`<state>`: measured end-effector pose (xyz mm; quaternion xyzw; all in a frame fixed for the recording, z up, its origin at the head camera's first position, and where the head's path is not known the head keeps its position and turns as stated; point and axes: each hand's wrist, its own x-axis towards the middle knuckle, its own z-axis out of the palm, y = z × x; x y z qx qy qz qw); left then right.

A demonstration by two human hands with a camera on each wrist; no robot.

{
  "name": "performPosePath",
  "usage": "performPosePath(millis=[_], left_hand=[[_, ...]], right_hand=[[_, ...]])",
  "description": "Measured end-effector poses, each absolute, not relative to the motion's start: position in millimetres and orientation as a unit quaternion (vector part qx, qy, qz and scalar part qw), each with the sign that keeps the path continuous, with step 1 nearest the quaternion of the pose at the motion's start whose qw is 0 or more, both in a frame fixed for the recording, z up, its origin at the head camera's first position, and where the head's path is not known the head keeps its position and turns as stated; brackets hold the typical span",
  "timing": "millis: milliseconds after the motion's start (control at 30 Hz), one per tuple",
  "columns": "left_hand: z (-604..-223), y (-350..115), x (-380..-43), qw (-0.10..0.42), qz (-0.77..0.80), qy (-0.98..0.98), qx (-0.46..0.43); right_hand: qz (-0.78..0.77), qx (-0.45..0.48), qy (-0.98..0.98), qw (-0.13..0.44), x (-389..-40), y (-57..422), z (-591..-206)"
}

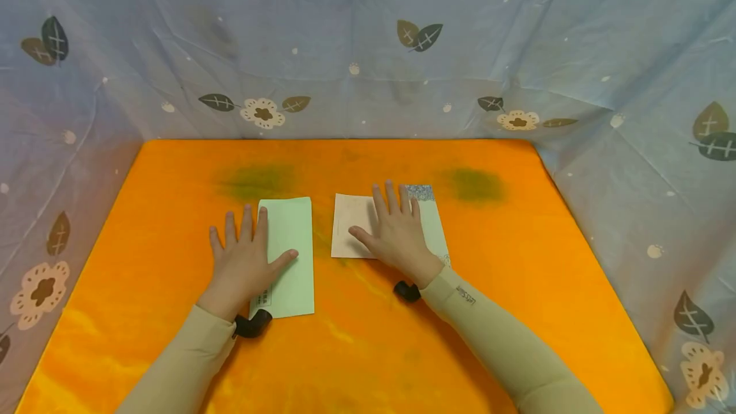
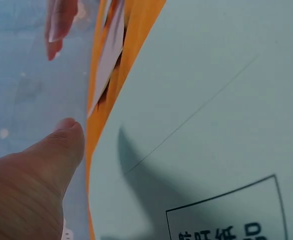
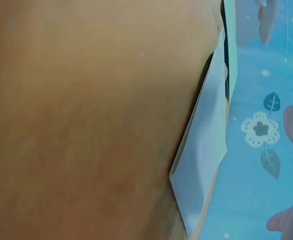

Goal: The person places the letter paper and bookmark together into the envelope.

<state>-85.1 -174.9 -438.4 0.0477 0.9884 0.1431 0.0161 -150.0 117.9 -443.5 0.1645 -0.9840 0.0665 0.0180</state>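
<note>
My left hand (image 1: 244, 267) hovers with spread, straight fingers over the left edge of a pale green rectangular paper item (image 1: 293, 254). Boxed dark printing shows near that item's lower end, and a faint diagonal line crosses its surface in the left wrist view, where the thumb (image 2: 51, 165) is apart from it. To the right, my right hand (image 1: 399, 235) is spread over a pale pink rectangular paper (image 1: 351, 225) and a pale green one with a grey patterned top band (image 1: 421, 193). It hides where these two meet.
An orange cloth (image 1: 368, 350) covers the table, with dark greenish patches near the back. A grey-blue curtain (image 1: 351, 30) with leaves and flowers surrounds its back and sides. Black wrist cameras (image 1: 253, 324) sit under both sleeves.
</note>
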Motion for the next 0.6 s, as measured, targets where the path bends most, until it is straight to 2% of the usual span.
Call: performPosePath(millis=[400, 600], left_hand=[[-435.5, -179.1, -82.7, 0.033, 0.175, 0.983, 0.040], [-438.0, -186.8, -83.8, 0.026, 0.251, 0.967, 0.020]], right_hand=[[0.105, 0.184, -0.977, 0.015, -151.7, 103.0, -441.8], [0.129, 0.205, -0.970, 0.022, -151.5, 91.5, -442.2]])
